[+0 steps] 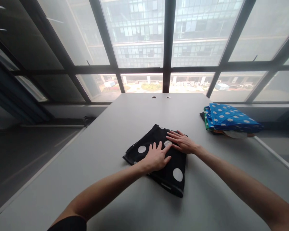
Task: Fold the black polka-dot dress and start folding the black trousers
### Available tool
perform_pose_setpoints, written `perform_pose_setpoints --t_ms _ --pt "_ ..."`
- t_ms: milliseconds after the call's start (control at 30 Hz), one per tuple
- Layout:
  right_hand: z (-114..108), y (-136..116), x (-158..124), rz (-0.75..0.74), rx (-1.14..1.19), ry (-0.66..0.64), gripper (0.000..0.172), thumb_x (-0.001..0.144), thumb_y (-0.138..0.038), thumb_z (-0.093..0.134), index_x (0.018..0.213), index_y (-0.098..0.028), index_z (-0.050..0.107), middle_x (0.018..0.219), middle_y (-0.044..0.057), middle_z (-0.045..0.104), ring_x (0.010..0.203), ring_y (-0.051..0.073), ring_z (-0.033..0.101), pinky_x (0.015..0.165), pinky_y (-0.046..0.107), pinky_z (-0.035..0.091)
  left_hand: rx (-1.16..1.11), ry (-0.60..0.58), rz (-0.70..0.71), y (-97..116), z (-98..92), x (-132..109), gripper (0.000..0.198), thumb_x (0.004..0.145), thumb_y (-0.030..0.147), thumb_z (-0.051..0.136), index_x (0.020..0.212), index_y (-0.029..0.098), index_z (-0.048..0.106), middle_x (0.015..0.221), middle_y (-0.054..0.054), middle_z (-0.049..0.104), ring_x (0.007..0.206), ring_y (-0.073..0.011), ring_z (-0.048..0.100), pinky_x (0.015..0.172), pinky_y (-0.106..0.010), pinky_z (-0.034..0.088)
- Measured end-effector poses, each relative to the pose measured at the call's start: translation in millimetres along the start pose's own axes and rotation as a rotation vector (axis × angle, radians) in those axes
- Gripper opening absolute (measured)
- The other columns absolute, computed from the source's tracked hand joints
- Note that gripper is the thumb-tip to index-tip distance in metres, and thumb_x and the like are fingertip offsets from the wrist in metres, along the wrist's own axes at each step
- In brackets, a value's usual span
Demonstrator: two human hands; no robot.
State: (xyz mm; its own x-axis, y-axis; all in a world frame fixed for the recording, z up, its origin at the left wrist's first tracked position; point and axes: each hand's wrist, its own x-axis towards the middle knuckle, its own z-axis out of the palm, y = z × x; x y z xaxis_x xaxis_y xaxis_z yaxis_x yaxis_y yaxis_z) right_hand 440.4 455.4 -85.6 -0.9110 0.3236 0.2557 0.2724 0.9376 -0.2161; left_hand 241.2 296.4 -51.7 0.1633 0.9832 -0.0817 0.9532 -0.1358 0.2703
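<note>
A folded black cloth with large white dots (177,175) lies at an angle on the white table (106,141). My left hand (157,157) rests flat on the middle of the cloth, its fingers spread. Across the cloth's far right part lies my right hand (181,142), also flat with the fingers apart and pointing left. The two hands almost meet over one white dot, which they partly cover. Neither hand grips the fabric; both touch it from above.
At the table's right edge sits a stack of folded dotted cloths (231,117), blue on top with green and black below, partly overhanging the edge. Two round holes (154,97) show near the table's far end. Tall windows (139,38) stand behind it.
</note>
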Motion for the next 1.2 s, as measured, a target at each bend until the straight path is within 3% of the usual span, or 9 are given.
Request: perform_pose_setpoints --t_ms 133,267,367,433,533,667,800,933,1200 --pt "-4.3 5.0 0.0 0.131 -0.045 0.205 0.048 0.103 -0.035 0.051 0.148 -0.023 0.058 0.162 0.011 0.047 0.155 0.028 0.034 0.130 0.057 0.010 0.047 0.137 0.258 -18.0 -5.5 12.2 0.059 0.106 0.054 0.044 0.161 0.033 0.040 0.171 -0.007 0.031 0.159 -0.0347 0.022 0.126 -0.062 0.020" --pt "0.2 -6.4 -2.8 0.666 0.241 0.513 0.042 0.098 -0.024 0.047 0.134 -0.015 0.066 0.149 0.017 0.057 0.145 0.030 0.045 0.125 0.051 0.030 0.072 0.113 0.291 -30.3 15.1 25.9 0.070 0.102 0.062 0.048 0.165 0.039 0.030 0.175 -0.001 0.020 0.161 -0.0353 0.014 0.125 -0.067 0.017" --pt "-1.1 -18.8 -13.8 1.064 0.580 0.483 0.046 0.094 -0.022 0.052 0.138 -0.011 0.060 0.137 0.020 0.064 0.129 0.031 0.060 0.110 0.047 0.049 0.084 0.136 0.246 -30.3 28.8 26.5 0.070 0.102 0.063 0.047 0.165 0.040 0.028 0.176 0.001 0.015 0.161 -0.0354 0.012 0.125 -0.068 0.018" --pt "-5.7 -26.3 -24.3 1.157 0.722 0.361 0.041 0.092 -0.024 0.057 0.130 -0.010 0.064 0.115 0.019 0.073 0.103 0.030 0.072 0.089 0.045 0.061 0.087 0.153 0.223 -26.7 33.5 24.8 0.069 0.102 0.063 0.047 0.165 0.040 0.029 0.176 0.001 0.015 0.161 -0.0350 0.012 0.125 -0.068 0.018" --pt "-16.1 -33.6 -37.7 1.187 0.897 0.205 0.029 0.095 -0.035 0.061 0.109 -0.011 0.070 0.091 0.014 0.075 0.074 0.024 0.073 0.066 0.037 0.063 0.082 0.189 0.176 -17.3 38.0 22.9 0.068 0.103 0.065 0.044 0.164 0.039 0.032 0.175 0.001 0.016 0.161 -0.0350 0.012 0.126 -0.067 0.017" --pt "-25.6 -34.7 -44.2 1.225 1.250 0.098 0.048 0.104 -0.058 0.047 0.109 -0.016 0.070 0.088 0.010 0.076 0.066 0.017 0.071 0.060 0.028 0.059 0.047 0.236 0.101 -2.1 44.0 22.5 0.068 0.104 0.065 0.040 0.165 0.038 0.030 0.175 0.000 0.018 0.161 -0.0352 0.011 0.126 -0.068 0.016" --pt "-19.3 -38.7 -45.2 1.077 1.499 0.166 0.050 0.106 -0.058 0.041 0.119 -0.019 0.069 0.101 0.010 0.079 0.083 0.020 0.075 0.077 0.031 0.063 -0.024 0.238 0.074 4.9 44.3 20.4 0.066 0.106 0.064 0.035 0.166 0.038 0.027 0.175 0.000 0.017 0.161 -0.0345 0.011 0.126 -0.068 0.014" --pt "-12.2 -53.9 -45.7 0.877 1.418 0.292 0.044 0.102 -0.057 0.051 0.124 -0.024 0.069 0.124 0.007 0.076 0.115 0.025 0.072 0.100 0.039 0.059 -0.073 0.250 0.073 3.7 41.7 16.4 0.067 0.106 0.062 0.037 0.167 0.037 0.024 0.176 0.000 0.016 0.162 -0.0332 0.010 0.128 -0.065 0.012" --pt "-14.3 -73.2 -37.3 1.027 1.490 0.306 0.049 0.084 -0.033 0.074 0.130 -0.024 0.062 0.104 0.007 0.080 0.087 0.026 0.077 0.078 0.038 0.065 -0.076 0.241 0.094 5.7 41.7 13.4 0.065 0.106 0.061 0.039 0.166 0.040 0.027 0.175 0.002 0.018 0.162 -0.0339 0.009 0.127 -0.068 0.010"
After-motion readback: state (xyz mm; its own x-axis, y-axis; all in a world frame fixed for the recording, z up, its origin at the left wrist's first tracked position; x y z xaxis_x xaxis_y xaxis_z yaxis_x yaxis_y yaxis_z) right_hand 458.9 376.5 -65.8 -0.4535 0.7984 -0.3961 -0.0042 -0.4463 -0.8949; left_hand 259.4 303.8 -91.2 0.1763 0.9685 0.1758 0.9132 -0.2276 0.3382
